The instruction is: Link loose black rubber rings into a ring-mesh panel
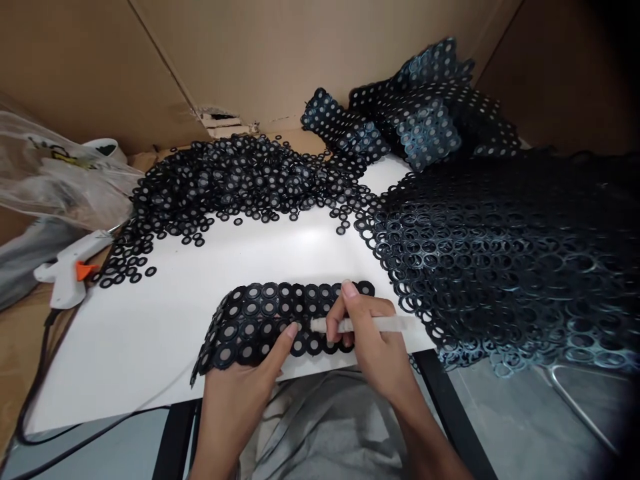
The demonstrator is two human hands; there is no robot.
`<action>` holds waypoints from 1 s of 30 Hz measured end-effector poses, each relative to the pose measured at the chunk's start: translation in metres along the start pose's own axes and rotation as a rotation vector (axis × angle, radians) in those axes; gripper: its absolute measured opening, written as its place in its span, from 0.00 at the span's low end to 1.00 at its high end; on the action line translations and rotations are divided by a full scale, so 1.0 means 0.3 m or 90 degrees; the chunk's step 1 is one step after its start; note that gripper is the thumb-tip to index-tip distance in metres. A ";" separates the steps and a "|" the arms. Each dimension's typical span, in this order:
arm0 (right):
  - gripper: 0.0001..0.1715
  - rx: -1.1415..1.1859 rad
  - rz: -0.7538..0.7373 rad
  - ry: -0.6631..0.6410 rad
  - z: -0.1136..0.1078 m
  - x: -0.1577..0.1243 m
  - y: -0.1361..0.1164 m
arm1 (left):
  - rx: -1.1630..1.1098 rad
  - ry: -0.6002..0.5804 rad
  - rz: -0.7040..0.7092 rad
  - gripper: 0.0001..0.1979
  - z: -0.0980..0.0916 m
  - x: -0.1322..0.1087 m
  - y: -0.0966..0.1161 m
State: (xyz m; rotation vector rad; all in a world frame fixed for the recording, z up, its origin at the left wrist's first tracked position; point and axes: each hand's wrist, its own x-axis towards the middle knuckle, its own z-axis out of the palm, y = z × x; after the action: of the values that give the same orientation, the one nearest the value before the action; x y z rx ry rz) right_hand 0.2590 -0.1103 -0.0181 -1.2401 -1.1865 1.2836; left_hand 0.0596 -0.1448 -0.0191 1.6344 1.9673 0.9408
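Head camera: on the near edge of a white board (150,333) lies a small black sheet of joined rings (260,313), most of them with pale centres. The left hand (240,393) rests on the sheet's near edge, loose and grasping nothing, its forefinger stretched out with the tip pressed on a ring. The right hand (370,340) is closed round a translucent stick (395,325), held like a pen; the stick's tip meets the sheet just beside the left forefinger.

Behind the sheet, across the far side of the board, spreads a pile of loose black rings (235,180). To the right a large heap of black ring mesh (500,253) hangs over the board's edge, and folded ring sheets (415,113) lie stacked at the back against the cardboard wall (250,53). Off the board's left side lie a white glue gun (70,263) with an orange trigger and a crumpled clear plastic bag (55,173).
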 end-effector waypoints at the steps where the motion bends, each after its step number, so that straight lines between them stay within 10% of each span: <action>1: 0.40 -0.006 -0.003 -0.014 0.000 0.001 -0.001 | -0.005 0.005 0.001 0.16 0.000 0.000 0.001; 7: 0.36 -0.069 -0.043 -0.081 0.008 0.005 -0.010 | 0.008 0.036 0.011 0.18 0.000 0.001 0.017; 12: 0.42 0.007 -0.022 0.083 0.001 -0.008 -0.015 | 0.065 -0.003 0.057 0.12 0.004 -0.014 -0.040; 18: 0.42 -0.029 -0.009 0.090 -0.003 0.001 -0.038 | 0.105 -0.022 0.089 0.17 0.003 -0.030 -0.106; 30: 0.43 -0.030 0.004 0.061 0.000 0.008 -0.011 | -0.072 0.095 -0.099 0.24 -0.002 -0.022 0.049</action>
State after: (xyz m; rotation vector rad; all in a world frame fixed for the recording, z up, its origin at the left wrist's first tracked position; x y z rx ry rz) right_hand 0.2590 -0.1078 -0.0149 -1.3254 -1.1499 1.1930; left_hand 0.0709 -0.1501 -0.0086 1.3632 2.0632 1.1190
